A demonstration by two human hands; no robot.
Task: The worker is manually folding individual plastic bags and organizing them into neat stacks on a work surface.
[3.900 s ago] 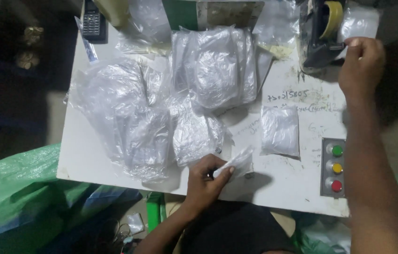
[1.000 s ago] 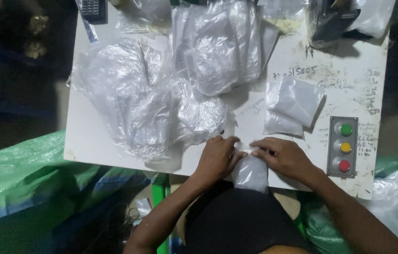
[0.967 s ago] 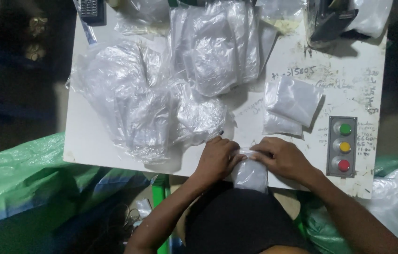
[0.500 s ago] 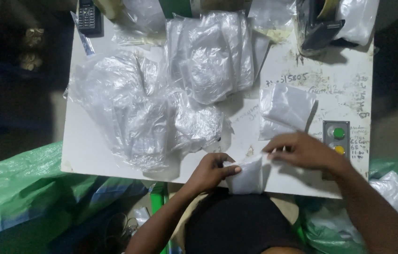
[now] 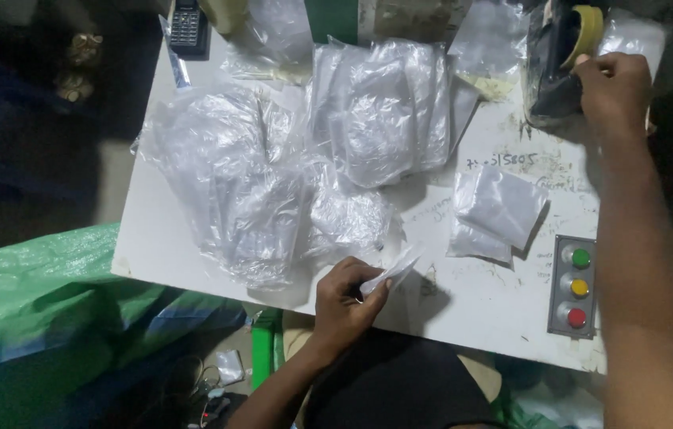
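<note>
Fingers of the left hand (image 5: 346,298) pinch a small folded bag (image 5: 394,271). Right hand (image 5: 613,87) fingers curl on the tape holder (image 5: 560,63); bag not taped yet

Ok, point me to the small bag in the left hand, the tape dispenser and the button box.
small bag (image 5: 394,270), head view, on its folded middle past the fingertips.
tape dispenser (image 5: 553,75), head view, on its dark body left of the right hand.
button box (image 5: 574,286), head view, on the grey face by the yellow button.
</note>
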